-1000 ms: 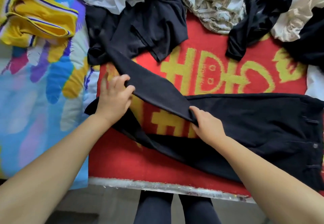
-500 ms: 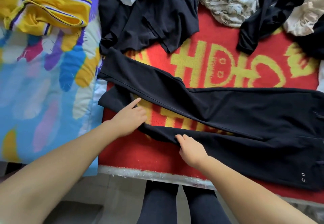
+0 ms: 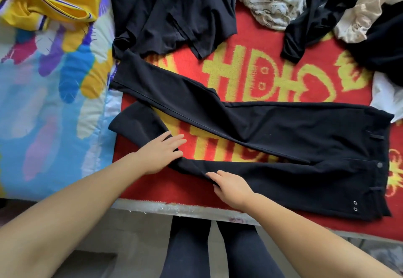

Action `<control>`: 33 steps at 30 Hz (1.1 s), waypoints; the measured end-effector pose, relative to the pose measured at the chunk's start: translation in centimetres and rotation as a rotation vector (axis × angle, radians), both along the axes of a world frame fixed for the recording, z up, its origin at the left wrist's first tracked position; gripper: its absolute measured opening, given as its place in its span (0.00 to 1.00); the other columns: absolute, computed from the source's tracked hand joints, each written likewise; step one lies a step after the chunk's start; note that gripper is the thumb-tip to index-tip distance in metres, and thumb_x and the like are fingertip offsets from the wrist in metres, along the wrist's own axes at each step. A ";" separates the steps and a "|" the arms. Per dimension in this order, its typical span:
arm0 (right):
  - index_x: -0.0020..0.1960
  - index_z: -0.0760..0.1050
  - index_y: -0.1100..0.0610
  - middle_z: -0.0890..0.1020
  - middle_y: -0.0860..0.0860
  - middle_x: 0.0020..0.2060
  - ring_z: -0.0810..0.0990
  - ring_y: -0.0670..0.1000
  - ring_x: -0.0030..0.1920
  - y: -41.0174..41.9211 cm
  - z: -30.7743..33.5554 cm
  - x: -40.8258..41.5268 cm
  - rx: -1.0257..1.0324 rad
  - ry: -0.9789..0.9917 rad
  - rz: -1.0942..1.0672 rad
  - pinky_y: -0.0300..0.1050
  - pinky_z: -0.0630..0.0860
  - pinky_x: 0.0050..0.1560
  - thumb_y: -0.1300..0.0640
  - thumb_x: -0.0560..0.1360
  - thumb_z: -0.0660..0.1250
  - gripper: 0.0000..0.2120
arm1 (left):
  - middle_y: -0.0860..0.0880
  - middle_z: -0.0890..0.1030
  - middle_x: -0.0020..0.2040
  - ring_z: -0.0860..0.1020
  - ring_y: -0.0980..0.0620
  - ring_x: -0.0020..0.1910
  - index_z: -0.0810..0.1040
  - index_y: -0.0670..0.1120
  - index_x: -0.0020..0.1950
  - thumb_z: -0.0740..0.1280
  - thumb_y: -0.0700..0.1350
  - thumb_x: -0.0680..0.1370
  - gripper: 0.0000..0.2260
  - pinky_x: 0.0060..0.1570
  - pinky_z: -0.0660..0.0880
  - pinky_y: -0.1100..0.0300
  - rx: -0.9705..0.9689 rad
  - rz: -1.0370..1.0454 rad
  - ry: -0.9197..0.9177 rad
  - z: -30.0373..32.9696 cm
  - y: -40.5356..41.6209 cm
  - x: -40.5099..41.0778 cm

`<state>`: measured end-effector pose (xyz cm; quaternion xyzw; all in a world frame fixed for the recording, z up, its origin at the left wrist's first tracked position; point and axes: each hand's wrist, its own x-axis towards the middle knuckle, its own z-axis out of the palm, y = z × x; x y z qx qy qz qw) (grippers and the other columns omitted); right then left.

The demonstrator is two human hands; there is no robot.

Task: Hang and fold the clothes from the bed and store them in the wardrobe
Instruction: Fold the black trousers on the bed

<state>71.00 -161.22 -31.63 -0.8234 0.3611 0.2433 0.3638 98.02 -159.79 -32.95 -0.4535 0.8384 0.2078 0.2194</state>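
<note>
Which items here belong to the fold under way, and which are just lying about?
In hand:
black trousers
left hand, flat on the near leg
right hand, on the same leg

Lying about:
yellow garment
black top
patterned cream garment
red blanket

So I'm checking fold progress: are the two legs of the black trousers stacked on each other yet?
No, the black trousers lie with legs splayed apart, red blanket showing between them.
</note>
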 end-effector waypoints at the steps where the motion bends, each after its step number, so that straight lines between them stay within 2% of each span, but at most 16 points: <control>1: 0.72 0.66 0.50 0.78 0.52 0.58 0.78 0.57 0.56 -0.4 0.2 0.0 -0.011 -0.009 -0.019 0.50 0.74 0.50 0.56 0.80 0.58 0.20 | 0.43 0.67 0.72 0.61 0.45 0.75 0.69 0.47 0.67 0.58 0.36 0.77 0.19 0.76 0.45 0.48 0.068 -0.013 -0.062 0.0 -0.9 -1.1; 3: 0.69 0.69 0.50 0.79 0.50 0.58 0.79 0.58 0.56 -1.3 0.6 -0.1 -0.058 -0.032 -0.068 0.51 0.75 0.50 0.55 0.79 0.60 0.18 | 0.46 0.78 0.58 0.74 0.45 0.63 0.71 0.46 0.59 0.60 0.40 0.77 0.11 0.74 0.52 0.50 0.165 0.011 -0.120 0.4 -2.7 -1.9; 5: 0.65 0.72 0.50 0.81 0.49 0.56 0.80 0.57 0.54 -2.4 1.3 -0.5 -0.143 -0.055 -0.147 0.49 0.74 0.48 0.56 0.78 0.62 0.15 | 0.47 0.81 0.53 0.78 0.44 0.56 0.70 0.46 0.57 0.63 0.43 0.76 0.11 0.60 0.67 0.54 0.159 0.152 -0.080 2.0 -4.2 -1.0; 8: 0.63 0.75 0.53 0.82 0.50 0.56 0.81 0.58 0.53 -3.9 2.7 -0.9 -0.272 -0.145 -0.373 0.48 0.74 0.48 0.60 0.74 0.67 0.17 | 0.44 0.82 0.44 0.81 0.40 0.43 0.75 0.43 0.54 0.64 0.39 0.72 0.11 0.43 0.70 0.52 -0.235 0.376 0.137 6.2 -5.5 2.2; 11: 0.62 0.76 0.55 0.82 0.49 0.57 0.81 0.55 0.54 -4.2 3.7 -0.7 -0.354 -0.320 -0.456 0.47 0.77 0.50 0.65 0.69 0.71 0.22 | 0.43 0.77 0.34 0.77 0.40 0.32 0.78 0.40 0.49 0.64 0.34 0.66 0.13 0.36 0.67 0.50 -0.689 0.394 0.213 9.0 -4.2 5.6; 13: 0.63 0.75 0.54 0.81 0.48 0.58 0.81 0.53 0.56 -3.5 3.7 -0.7 -0.338 -0.334 -0.364 0.46 0.78 0.50 0.63 0.69 0.71 0.24 | 0.44 0.73 0.33 0.73 0.41 0.30 0.77 0.41 0.51 0.63 0.33 0.67 0.14 0.37 0.64 0.51 -0.789 0.361 0.195 9.1 -2.0 6.8; 15: 0.68 0.70 0.51 0.79 0.47 0.60 0.78 0.52 0.59 -2.4 2.9 -1.1 -0.217 -0.221 -0.237 0.48 0.77 0.52 0.58 0.72 0.68 0.25 | 0.44 0.72 0.32 0.72 0.43 0.30 0.77 0.41 0.52 0.61 0.34 0.69 0.14 0.37 0.65 0.52 -0.782 0.306 0.178 7.7 1.0 6.9; 16: 0.71 0.67 0.50 0.77 0.48 0.61 0.76 0.52 0.61 -1.8 2.2 -1.4 -0.145 -0.131 -0.137 0.49 0.76 0.53 0.55 0.74 0.66 0.26 | 0.44 0.73 0.33 0.73 0.44 0.30 0.77 0.41 0.53 0.60 0.34 0.68 0.15 0.36 0.67 0.52 -0.721 0.279 0.156 6.6 2.8 6.8; 18: 0.74 0.62 0.50 0.74 0.50 0.61 0.74 0.54 0.62 -0.6 0.8 -1.9 0.007 0.075 0.078 0.50 0.74 0.54 0.51 0.77 0.63 0.26 | 0.44 0.77 0.40 0.77 0.44 0.36 0.77 0.41 0.62 0.64 0.34 0.69 0.21 0.41 0.72 0.54 -0.420 0.261 0.039 4.2 6.3 6.8; 20: 0.73 0.63 0.52 0.72 0.52 0.61 0.73 0.55 0.62 0.4 -0.2 -2.1 0.144 0.211 0.183 0.50 0.73 0.56 0.50 0.79 0.61 0.24 | 0.45 0.75 0.59 0.75 0.45 0.57 0.63 0.46 0.76 0.67 0.44 0.76 0.29 0.58 0.68 0.51 -0.012 0.351 -0.164 1.9 9.1 7.1; 21: 0.72 0.65 0.52 0.72 0.52 0.61 0.74 0.55 0.62 0.5 -0.5 -2.1 0.163 0.230 0.173 0.49 0.73 0.56 0.51 0.80 0.60 0.21 | 0.45 0.70 0.67 0.70 0.46 0.65 0.57 0.48 0.78 0.66 0.49 0.78 0.32 0.65 0.63 0.51 0.102 0.410 -0.219 1.0 9.7 7.3; 23: 0.68 0.69 0.54 0.73 0.52 0.60 0.75 0.55 0.61 0.1 -0.9 -2.0 0.097 0.175 0.075 0.49 0.73 0.55 0.54 0.81 0.57 0.17 | 0.41 0.69 0.70 0.69 0.43 0.68 0.62 0.45 0.77 0.67 0.48 0.77 0.30 0.67 0.63 0.48 0.134 0.525 -0.145 0.3 9.7 7.3; 26: 0.65 0.73 0.56 0.75 0.54 0.57 0.74 0.58 0.59 -1.7 -1.0 -1.7 -0.122 0.009 -0.089 0.51 0.72 0.54 0.60 0.80 0.58 0.15 | 0.35 0.76 0.63 0.76 0.36 0.61 0.76 0.38 0.66 0.74 0.36 0.69 0.25 0.60 0.72 0.43 -0.096 0.557 -0.018 -0.1 7.5 6.3; 28: 0.67 0.72 0.57 0.75 0.55 0.60 0.73 0.59 0.59 -3.4 -0.9 -1.6 -0.234 0.022 -0.171 0.52 0.72 0.54 0.62 0.78 0.60 0.18 | 0.35 0.71 0.69 0.71 0.37 0.68 0.73 0.38 0.69 0.71 0.34 0.70 0.27 0.66 0.67 0.41 -0.137 0.604 0.001 -0.7 5.4 6.4; 31: 0.74 0.63 0.56 0.68 0.54 0.69 0.69 0.58 0.66 -5.4 -1.2 -1.7 -0.215 0.225 -0.248 0.52 0.71 0.59 0.62 0.78 0.59 0.25 | 0.42 0.56 0.78 0.54 0.44 0.78 0.57 0.45 0.79 0.63 0.38 0.77 0.31 0.74 0.51 0.43 -0.004 0.690 -0.140 -2.0 2.8 7.2; 33: 0.76 0.58 0.55 0.66 0.53 0.70 0.67 0.57 0.68 -6.0 -1.6 -1.8 -0.189 0.325 -0.222 0.52 0.70 0.60 0.61 0.78 0.60 0.28 | 0.42 0.60 0.76 0.58 0.44 0.76 0.56 0.47 0.78 0.63 0.40 0.77 0.31 0.73 0.49 0.42 0.032 0.713 -0.251 -2.9 1.3 8.0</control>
